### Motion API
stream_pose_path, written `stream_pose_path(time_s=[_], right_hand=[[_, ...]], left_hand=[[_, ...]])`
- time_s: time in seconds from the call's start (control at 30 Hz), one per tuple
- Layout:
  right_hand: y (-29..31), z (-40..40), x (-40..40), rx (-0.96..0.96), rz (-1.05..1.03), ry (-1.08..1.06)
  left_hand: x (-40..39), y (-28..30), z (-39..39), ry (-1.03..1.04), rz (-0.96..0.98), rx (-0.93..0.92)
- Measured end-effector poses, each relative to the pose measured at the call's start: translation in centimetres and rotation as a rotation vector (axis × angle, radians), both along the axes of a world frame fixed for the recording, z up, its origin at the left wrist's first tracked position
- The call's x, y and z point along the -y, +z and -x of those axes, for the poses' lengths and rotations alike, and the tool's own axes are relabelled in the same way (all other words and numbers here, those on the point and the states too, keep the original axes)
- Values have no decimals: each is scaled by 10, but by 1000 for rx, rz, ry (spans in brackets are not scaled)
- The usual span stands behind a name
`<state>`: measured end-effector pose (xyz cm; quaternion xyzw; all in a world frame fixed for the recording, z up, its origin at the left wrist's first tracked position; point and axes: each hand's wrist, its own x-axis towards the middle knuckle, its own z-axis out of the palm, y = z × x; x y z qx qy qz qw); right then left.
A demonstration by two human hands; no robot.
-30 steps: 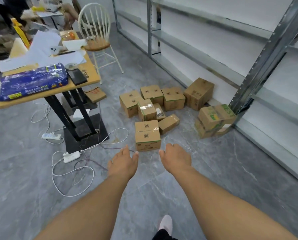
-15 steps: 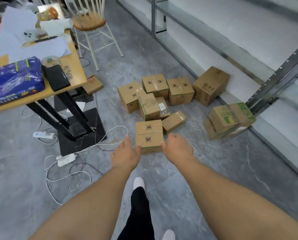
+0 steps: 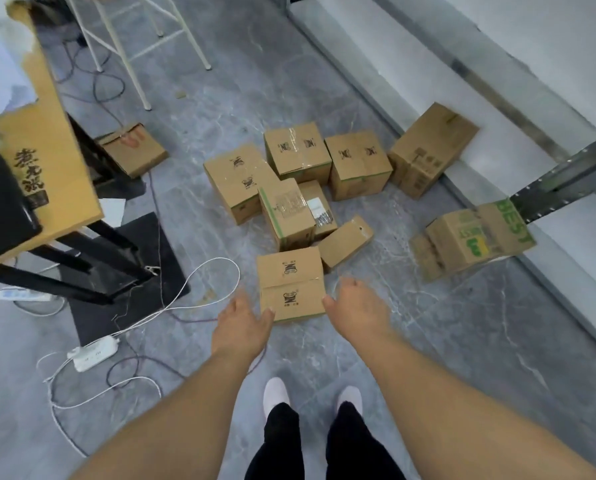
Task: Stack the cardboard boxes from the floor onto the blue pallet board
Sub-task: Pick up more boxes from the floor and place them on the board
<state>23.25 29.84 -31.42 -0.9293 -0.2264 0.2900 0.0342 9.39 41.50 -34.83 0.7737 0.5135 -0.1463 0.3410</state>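
Observation:
Several brown cardboard boxes lie in a loose cluster on the grey floor. The nearest box (image 3: 291,284) stands alone at the front, its taped top facing up. My left hand (image 3: 243,322) reaches at its lower left corner with fingers spread, fingertips at or just touching the box edge. At the box's right side is my right hand (image 3: 353,306), open, close to the box but not gripping it. Behind it stand a green-taped box (image 3: 286,213) and a small flat box (image 3: 345,242). A box printed BEST (image 3: 476,237) lies at the right. No blue pallet board is in view.
A wooden desk (image 3: 50,140) on a black stand is at the left, with a white power strip (image 3: 94,353) and loose cables (image 3: 172,299) on the floor beside it. White chair legs (image 3: 134,53) stand behind. Metal shelving (image 3: 563,178) runs along the right wall. My feet (image 3: 276,393) are below.
I have stepped closer and tilted down. Both hands have moved forward and now flank the nearest box; both my feet show below.

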Motion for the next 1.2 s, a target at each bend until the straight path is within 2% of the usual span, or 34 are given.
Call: stream_pose_path(time_s=[0.23,0.53,0.83,1.0,1.2], right_hand=[[-118,-44,-20,-114,98,-21],[-285,-78,-37,-204,197,-57],[-435,-86,-42,-337,164,-286],[-474,-83,-40,-385,150,-358],[-454,-85,-37,-394,114,-342]], left_hand=[[-20,-107,-20,121,132,-114],[-39,-271,-45,292,295,-132],[-49,-402,-68,527,332,-140],[-45,-437,-65,605,358,-62],[-41,-416,-68,634,341,-3]])
